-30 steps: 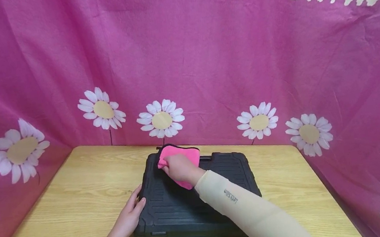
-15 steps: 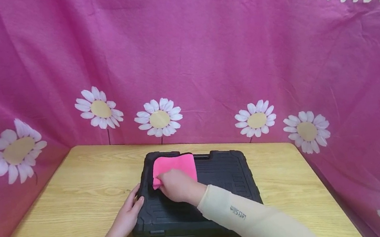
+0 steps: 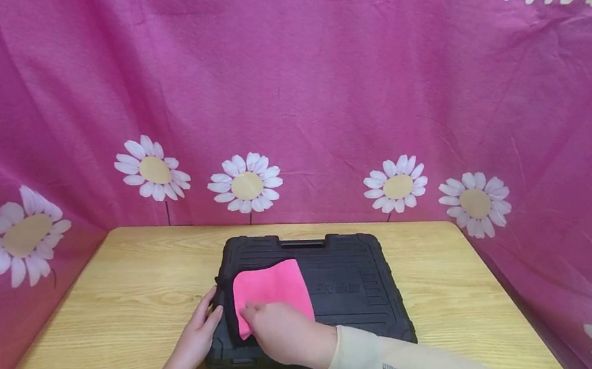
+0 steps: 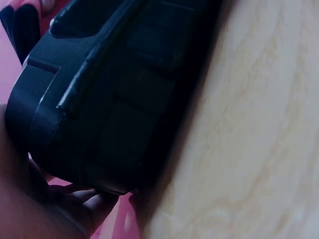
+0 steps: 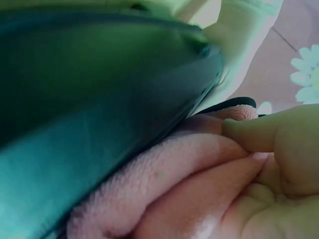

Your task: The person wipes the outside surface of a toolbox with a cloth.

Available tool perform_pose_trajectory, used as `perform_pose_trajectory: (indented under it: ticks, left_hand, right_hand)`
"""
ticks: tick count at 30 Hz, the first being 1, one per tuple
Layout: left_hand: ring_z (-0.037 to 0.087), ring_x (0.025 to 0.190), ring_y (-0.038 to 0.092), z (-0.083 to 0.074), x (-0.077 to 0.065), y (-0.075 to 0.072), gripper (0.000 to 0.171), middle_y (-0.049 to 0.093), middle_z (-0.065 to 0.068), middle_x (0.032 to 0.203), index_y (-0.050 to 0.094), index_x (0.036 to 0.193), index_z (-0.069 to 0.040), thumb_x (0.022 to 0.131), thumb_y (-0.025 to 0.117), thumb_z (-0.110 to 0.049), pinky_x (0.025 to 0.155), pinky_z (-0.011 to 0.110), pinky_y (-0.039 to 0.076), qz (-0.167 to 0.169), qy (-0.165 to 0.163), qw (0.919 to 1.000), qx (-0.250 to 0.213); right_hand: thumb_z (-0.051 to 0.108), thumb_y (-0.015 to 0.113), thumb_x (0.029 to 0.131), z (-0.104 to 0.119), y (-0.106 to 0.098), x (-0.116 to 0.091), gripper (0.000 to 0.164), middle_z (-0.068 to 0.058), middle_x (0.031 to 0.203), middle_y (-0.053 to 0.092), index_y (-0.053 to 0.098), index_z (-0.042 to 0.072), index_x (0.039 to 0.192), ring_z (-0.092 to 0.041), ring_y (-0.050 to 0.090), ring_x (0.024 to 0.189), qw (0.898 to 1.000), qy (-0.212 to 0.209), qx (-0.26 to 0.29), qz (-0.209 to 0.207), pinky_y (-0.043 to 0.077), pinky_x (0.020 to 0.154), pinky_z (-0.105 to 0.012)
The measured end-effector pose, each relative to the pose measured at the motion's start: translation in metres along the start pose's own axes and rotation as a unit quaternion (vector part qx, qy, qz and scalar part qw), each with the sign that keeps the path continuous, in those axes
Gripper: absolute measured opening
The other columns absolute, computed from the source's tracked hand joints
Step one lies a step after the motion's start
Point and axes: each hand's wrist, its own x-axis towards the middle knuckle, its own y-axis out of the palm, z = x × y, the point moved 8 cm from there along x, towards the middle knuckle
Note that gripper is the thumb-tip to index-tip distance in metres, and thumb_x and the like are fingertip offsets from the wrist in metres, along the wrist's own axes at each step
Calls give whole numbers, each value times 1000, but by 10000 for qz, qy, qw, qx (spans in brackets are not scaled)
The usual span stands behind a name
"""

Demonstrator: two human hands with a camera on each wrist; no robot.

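A black hard plastic carry case (image 3: 343, 287) lies flat on the wooden table, its handle toward the far side. My left hand (image 3: 197, 339) grips the left side of the case, thumb at the upper edge. In the left wrist view, the fingers (image 4: 92, 209) curl around the case's rounded corner. My right hand (image 3: 288, 335) pinches a pink cloth (image 3: 270, 284) with dark edging, spread over the left half of the lid. The right wrist view has the fluffy cloth (image 5: 164, 164) bunched between thumb and fingers against the case. The hand and cloth hide part of the lid.
The light wooden table (image 3: 121, 307) extends around the case on all sides. A magenta curtain (image 3: 283, 86) with white daisies and lettering hangs behind the table and at both sides.
My right hand has drawn the pink cloth from the far left of the lid toward the near side, uncovering the handle. My left hand stays at the case's left side.
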Motion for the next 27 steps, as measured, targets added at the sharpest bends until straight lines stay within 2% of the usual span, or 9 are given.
perform_pose_trajectory:
  ticks: [4, 7, 13, 17, 21, 27]
  left_hand:
    - [46, 138, 32, 0, 0, 0, 56, 27, 30, 152, 22, 152, -3, 104, 42, -25, 111, 57, 29, -13, -20, 10000, 73]
    - [45, 137, 35, 0, 0, 0, 55, 30, 30, 151, 23, 152, -3, 104, 42, -23, 110, 55, 31, -56, -6, 10000, 61]
    - [41, 133, 43, -4, -1, 0, 52, 38, 30, 147, 26, 152, -6, 104, 41, -21, 107, 50, 37, -100, 113, 9999, 59]
    - [41, 133, 43, -2, -1, 1, 52, 37, 29, 148, 25, 152, -9, 104, 41, -20, 109, 52, 35, -94, -4, 9999, 63]
    - [42, 134, 40, 0, -2, 0, 52, 34, 29, 150, 24, 153, -9, 104, 39, -16, 110, 54, 32, -72, -49, 10000, 28]
    - [36, 126, 50, -1, -1, -1, 51, 43, 30, 143, 25, 152, -10, 103, 39, -14, 105, 46, 39, -98, -16, 9999, -17]
  right_hand:
    - [13, 61, 90, 8, 0, -10, 34, -2, 124, 66, 62, 10, 124, -11, 67, 101, 9997, -11, -250, 44, 54, 81, -20]
    - [12, 60, 90, 13, -1, -15, 37, -2, 125, 65, 62, 11, 127, -10, 67, 102, 9993, -37, -370, 86, 55, 78, -19]
    - [12, 62, 90, 19, -5, -26, 40, -1, 128, 63, 60, 12, 129, -10, 64, 109, 9995, -80, -269, 169, 54, 77, -18]
    - [13, 64, 89, 23, -8, -34, 40, 1, 128, 63, 60, 13, 128, -8, 61, 114, 9985, -270, -459, 116, 53, 78, -16]
    - [15, 65, 89, 26, -11, -40, 38, 2, 125, 65, 61, 13, 126, -6, 63, 110, 9961, -513, -713, -98, 53, 79, -15]
    - [17, 66, 88, 27, -13, -42, 38, 0, 125, 65, 62, 11, 125, -6, 64, 109, 9938, -719, -769, -362, 52, 82, -15]
